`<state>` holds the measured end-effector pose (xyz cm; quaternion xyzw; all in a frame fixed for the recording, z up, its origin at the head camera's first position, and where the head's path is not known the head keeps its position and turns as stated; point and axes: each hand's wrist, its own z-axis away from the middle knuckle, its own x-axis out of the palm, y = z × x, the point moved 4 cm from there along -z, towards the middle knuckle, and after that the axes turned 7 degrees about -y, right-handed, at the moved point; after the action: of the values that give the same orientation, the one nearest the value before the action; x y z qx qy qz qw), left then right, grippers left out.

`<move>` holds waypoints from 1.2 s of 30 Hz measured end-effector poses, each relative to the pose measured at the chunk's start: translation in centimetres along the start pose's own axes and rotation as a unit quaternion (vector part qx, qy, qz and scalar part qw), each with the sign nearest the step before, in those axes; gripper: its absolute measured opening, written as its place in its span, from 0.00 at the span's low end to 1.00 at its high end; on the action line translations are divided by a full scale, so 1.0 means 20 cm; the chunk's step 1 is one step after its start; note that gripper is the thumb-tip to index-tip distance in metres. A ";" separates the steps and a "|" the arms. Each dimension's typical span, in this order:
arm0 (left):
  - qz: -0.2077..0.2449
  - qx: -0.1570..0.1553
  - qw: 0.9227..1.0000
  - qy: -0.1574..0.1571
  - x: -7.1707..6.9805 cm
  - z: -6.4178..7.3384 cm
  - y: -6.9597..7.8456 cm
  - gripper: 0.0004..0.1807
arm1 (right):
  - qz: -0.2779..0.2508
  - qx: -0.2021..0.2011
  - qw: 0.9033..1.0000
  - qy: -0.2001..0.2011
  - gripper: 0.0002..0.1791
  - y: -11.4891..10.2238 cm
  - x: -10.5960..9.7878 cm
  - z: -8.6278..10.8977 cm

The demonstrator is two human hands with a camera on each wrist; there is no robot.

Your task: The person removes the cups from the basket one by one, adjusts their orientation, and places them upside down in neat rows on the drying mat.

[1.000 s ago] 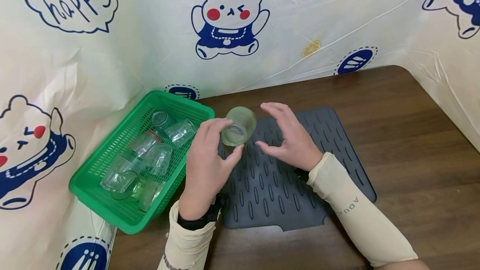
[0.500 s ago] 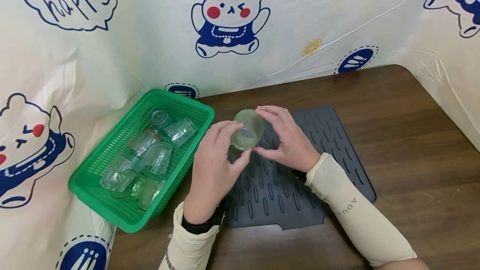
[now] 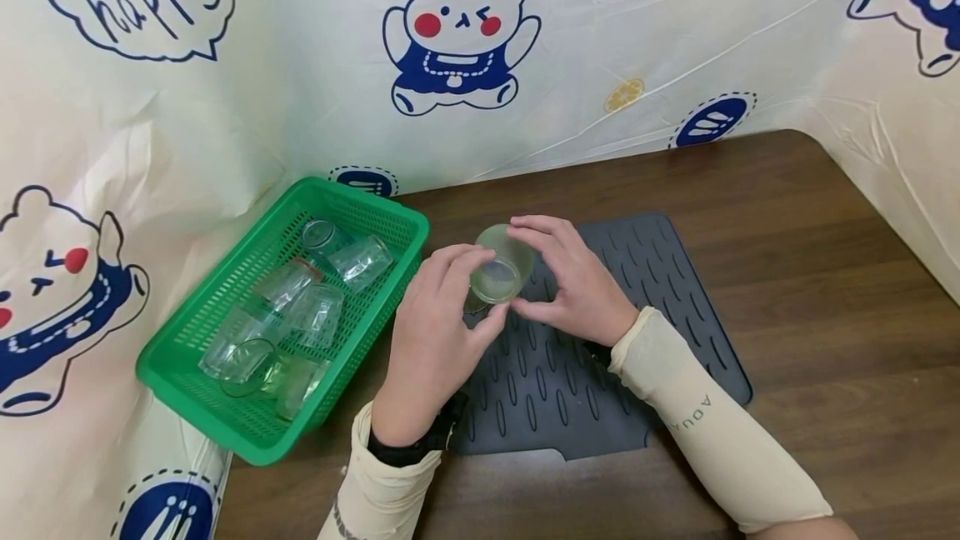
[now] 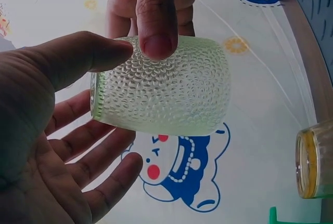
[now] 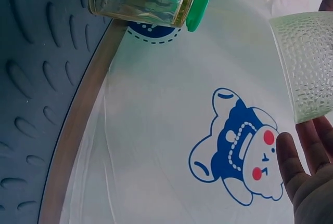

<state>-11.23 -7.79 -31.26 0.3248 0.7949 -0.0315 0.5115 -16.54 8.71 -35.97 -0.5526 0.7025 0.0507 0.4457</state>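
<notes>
A pale green, bumpy-textured drinking glass (image 3: 501,282) is held above the dark mat (image 3: 517,407). My left hand (image 3: 438,332) grips its left side, thumb in front and fingers behind. From the other side my right hand (image 3: 570,277) pinches the same glass between thumb and fingers. In the left wrist view both thumbs touch the glass (image 4: 171,89). A second clear glass with a yellowish band (image 5: 145,0) stands on the mat below; in the head view the hands and green glass largely hide it.
Left of the hands stands a green plastic basket (image 3: 180,407) with several clear glasses (image 3: 311,315) lying in it. The mat lies on a brown wooden table (image 3: 825,340). A white sheet with printed bears (image 3: 461,90) hangs behind.
The left hand has carried the green glass a little to the right. The right hand, apart from it a second ago, has closed in and now holds its right side.
</notes>
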 end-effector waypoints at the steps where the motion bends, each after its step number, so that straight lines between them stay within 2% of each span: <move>1: 0.000 -0.001 1.000 0.000 0.00 0.00 0.00 0.29 | 0.001 -0.001 1.000 0.000 0.43 0.00 0.00 0.00; 8: 0.003 -0.002 1.000 -0.006 0.01 0.00 -0.01 0.29 | -0.002 -0.010 1.000 0.000 0.41 -0.01 0.00 0.00; 14: 0.007 -0.007 1.000 -0.026 0.00 0.00 -0.01 0.31 | 0.007 -0.014 1.000 -0.005 0.38 0.00 0.00 -0.01; 20: 0.020 -0.041 0.997 -0.056 0.00 0.00 -0.03 0.41 | 0.037 0.002 0.999 0.003 0.38 0.03 0.01 -0.01; 23: 0.022 -0.058 0.996 -0.057 0.00 0.00 -0.05 0.43 | 0.051 0.018 0.998 0.013 0.37 0.04 0.01 -0.01; 28: 0.029 -0.066 0.996 -0.051 -0.02 0.00 -0.08 0.43 | 0.061 0.069 0.996 0.012 0.36 0.09 0.02 0.01; 32: 0.038 -0.069 0.996 -0.044 -0.02 0.00 -0.11 0.43 | 0.061 0.117 0.991 -0.006 0.35 0.12 0.03 0.02; 36: 0.041 -0.079 0.995 -0.043 -0.03 0.01 -0.13 0.42 | 0.067 0.161 0.984 -0.042 0.34 0.15 0.05 0.04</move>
<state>-12.37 -10.08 -31.55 0.3144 0.7581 0.0382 0.5701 -18.60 9.51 -38.43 -0.4223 0.7174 -0.0103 0.5540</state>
